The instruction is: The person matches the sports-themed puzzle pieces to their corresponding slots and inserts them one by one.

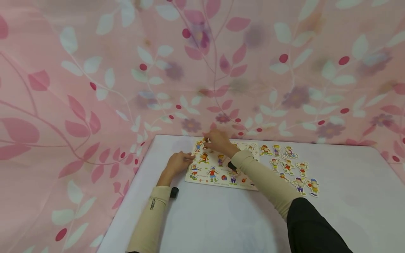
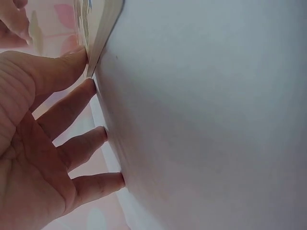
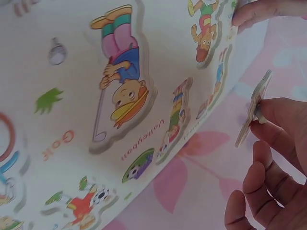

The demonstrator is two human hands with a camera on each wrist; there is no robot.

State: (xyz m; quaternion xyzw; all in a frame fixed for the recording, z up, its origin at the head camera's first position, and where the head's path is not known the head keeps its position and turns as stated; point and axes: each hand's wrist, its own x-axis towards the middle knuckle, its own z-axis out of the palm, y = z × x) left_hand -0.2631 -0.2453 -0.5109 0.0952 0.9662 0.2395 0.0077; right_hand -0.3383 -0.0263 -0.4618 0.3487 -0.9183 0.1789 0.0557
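A light wooden peg-puzzle board (image 1: 204, 172) with printed sports figures lies at the table's back. In the right wrist view, my right hand (image 3: 283, 158) pinches a thin puzzle piece (image 3: 256, 98) between thumb and index finger, its edge turned to the camera and its picture hidden. In the head view, this right hand (image 1: 218, 142) is over the board's back left part. My left hand (image 1: 178, 162) is at the board's left edge. Its thumb (image 2: 74, 67) touches the board's edge in the left wrist view, and the other fingers are spread straight, tips down at the table.
Several loose figure pieces (image 1: 288, 167) lie right of the board, a cyclist piece (image 1: 289, 153) among them. A white cloth covers the table (image 1: 218, 218). A pink floral curtain (image 1: 202, 70) hangs directly behind it. Dark wrist-camera parts (image 1: 174, 192) show by the left sleeve.
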